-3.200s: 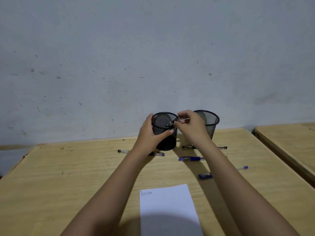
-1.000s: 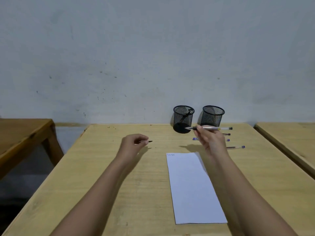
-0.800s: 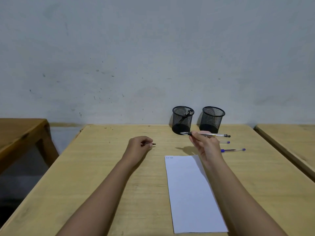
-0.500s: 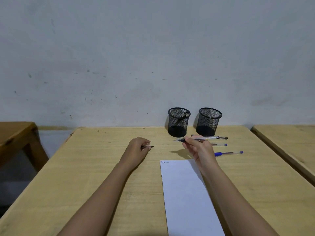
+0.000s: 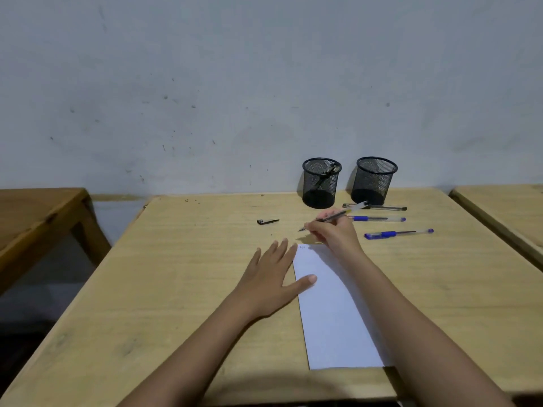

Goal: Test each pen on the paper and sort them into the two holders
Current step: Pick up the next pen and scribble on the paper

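Observation:
My right hand [image 5: 333, 235] grips an uncapped clear pen [image 5: 335, 216], its tip pointing left just above the top edge of the white paper [image 5: 332, 312]. My left hand [image 5: 273, 274] lies flat and open on the desk, thumb resting on the paper's left edge. A black pen cap [image 5: 267, 221] lies on the desk to the left. Two black mesh holders stand at the wall: the left holder [image 5: 321, 183] has one pen in it, the right holder [image 5: 373, 180] looks empty. A black pen [image 5: 382, 207] and two blue pens [image 5: 379, 219] [image 5: 398, 233] lie in front of the holders.
The wooden desk [image 5: 176, 289] ends at the grey wall behind the holders. Another wooden table [image 5: 35, 212] stands to the left across a gap, and a third desk [image 5: 511, 212] is close on the right.
My left hand let go of the black cap on the desk and came down flat beside the paper. My right hand tilted the pen's tip down toward the paper's top.

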